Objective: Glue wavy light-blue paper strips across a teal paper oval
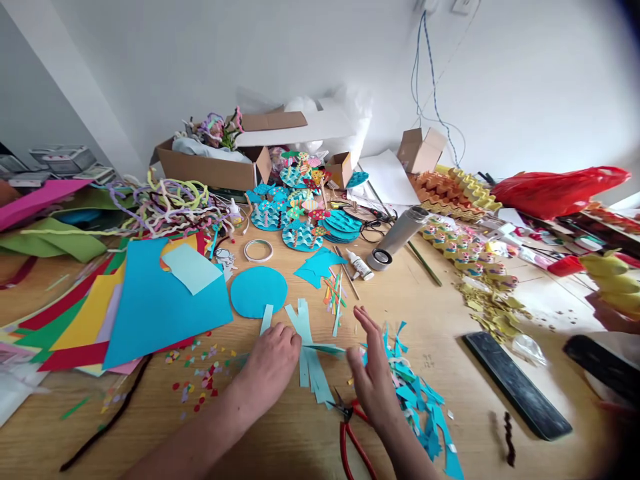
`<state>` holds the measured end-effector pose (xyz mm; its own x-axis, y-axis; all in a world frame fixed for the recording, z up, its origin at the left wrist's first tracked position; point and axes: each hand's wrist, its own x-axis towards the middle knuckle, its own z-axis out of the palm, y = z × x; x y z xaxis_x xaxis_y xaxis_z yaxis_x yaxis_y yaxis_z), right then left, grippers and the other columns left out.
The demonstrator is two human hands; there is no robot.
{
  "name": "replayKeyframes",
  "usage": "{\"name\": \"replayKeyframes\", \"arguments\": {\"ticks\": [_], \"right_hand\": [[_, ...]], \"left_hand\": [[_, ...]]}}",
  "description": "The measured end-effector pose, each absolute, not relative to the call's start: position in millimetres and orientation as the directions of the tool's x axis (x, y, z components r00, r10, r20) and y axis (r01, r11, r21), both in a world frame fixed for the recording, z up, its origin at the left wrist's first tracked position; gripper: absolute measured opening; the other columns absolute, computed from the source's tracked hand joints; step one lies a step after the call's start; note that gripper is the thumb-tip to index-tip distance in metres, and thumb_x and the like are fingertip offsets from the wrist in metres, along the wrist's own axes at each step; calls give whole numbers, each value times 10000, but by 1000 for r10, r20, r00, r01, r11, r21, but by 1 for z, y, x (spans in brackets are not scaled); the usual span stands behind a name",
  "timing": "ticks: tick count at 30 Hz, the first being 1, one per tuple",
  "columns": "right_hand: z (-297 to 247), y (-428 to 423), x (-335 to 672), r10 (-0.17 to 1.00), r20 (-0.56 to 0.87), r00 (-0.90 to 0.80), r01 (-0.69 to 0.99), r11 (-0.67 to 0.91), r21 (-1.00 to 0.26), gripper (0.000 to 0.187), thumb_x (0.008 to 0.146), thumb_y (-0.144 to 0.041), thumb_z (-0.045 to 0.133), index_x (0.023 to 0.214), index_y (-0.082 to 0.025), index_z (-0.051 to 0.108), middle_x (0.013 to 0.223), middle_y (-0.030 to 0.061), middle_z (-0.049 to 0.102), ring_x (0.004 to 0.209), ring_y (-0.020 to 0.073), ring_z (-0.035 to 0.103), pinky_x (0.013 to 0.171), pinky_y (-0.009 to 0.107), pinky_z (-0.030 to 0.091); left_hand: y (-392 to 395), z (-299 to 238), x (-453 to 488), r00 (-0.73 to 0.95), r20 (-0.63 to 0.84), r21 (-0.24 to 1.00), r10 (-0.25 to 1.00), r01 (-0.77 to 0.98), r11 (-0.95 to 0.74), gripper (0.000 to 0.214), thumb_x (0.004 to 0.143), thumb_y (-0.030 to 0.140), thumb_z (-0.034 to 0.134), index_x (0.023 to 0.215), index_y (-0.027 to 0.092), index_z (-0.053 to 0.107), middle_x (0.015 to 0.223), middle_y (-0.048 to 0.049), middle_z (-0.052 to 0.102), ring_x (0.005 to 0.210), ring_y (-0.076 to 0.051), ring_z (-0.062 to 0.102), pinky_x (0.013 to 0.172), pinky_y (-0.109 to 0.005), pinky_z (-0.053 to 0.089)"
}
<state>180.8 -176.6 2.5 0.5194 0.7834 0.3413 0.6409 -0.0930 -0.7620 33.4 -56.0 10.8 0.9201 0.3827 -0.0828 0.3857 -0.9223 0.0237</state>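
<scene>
My left hand [275,353] is closed, its fingers curled down on pale blue paper strips; the fingertips are hidden. One pale blue strip [267,317] sticks out beyond the knuckles, its end over the blue paper disc [259,291]. More pale blue strips [314,373] lie loosely crossed just right of that hand. My right hand [371,373] hovers beside them, open, with thumb and fingers apart and nothing in it. Red-handled pliers [346,415] lie on the table between my forearms, partly behind the right hand.
Coloured paper sheets [165,307] spread at the left. Blue scraps [423,403] lie right of my right hand, before a dark phone-like slab [517,383]. A tape roll [259,251], glue bottle [360,265] and steel flask [404,233] stand or lie farther back. Another person's hand [607,313] holds a yellow piece.
</scene>
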Motion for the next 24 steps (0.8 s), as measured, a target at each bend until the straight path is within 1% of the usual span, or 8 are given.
{"name": "replayKeyframes", "arguments": {"ticks": [1,3,5,7,10,15,19,24], "right_hand": [[8,-176,179,828,411,381,783,-53,-620,623,890,-501,515,1408,-199,346,1436,122,420,1388,280,276,1136,523,193],[15,-173,173,909,402,111,936,41,-351,634,855,-414,616,1393,-190,369,1373,119,498,1382,295,286,1150,543,115],[17,-167,166,945,326,12,975,61,-214,457,889,-243,578,1321,-167,450,1207,102,621,1304,280,409,1146,549,97],[15,-161,162,976,217,7,986,30,-164,274,898,-106,498,1159,-157,561,940,60,692,1054,224,593,1136,509,161],[19,-161,169,999,6,32,985,-30,-168,200,865,-37,480,891,-181,616,726,4,655,768,161,620,1091,413,267],[38,-168,176,981,-189,34,961,-84,-265,104,893,-143,522,848,-193,602,776,11,672,768,168,622,876,311,394],[48,-166,171,974,-224,6,943,-80,-324,130,916,-158,485,851,-199,590,803,16,682,747,157,624,693,251,371],[63,-166,182,949,-316,15,875,-166,-455,179,898,-157,454,765,-199,566,706,-12,653,580,104,557,536,211,314]], "left_hand": [[-57,13,33,920,-77,36,384,388,-921,162,826,36,473,882,141,583,881,-81,608,880,-253,568,749,-383,479],[-59,16,35,922,-75,56,381,385,-921,173,835,51,465,927,141,581,908,-88,613,894,-258,574,765,-392,482],[-62,20,37,925,-96,72,367,374,-925,244,833,27,426,998,130,574,941,-99,621,905,-258,583,771,-392,484],[-62,25,37,928,-142,113,345,362,-925,308,818,-9,377,1016,126,570,956,-103,629,910,-251,592,777,-383,481],[-57,34,32,918,-211,244,336,382,-891,343,791,-43,338,951,154,569,952,-83,640,904,-227,609,774,-349,470],[-48,44,18,914,-256,373,314,393,-841,373,750,-51,313,896,180,568,892,-70,662,856,-224,634,723,-324,448],[-48,43,15,935,-254,451,247,341,-825,330,803,5,331,884,204,581,876,-63,677,847,-226,643,681,-292,417],[-40,50,9,918,-246,498,312,396,-772,242,910,182,356,813,218,574,740,-25,652,693,-187,620,561,-261,329]]}}
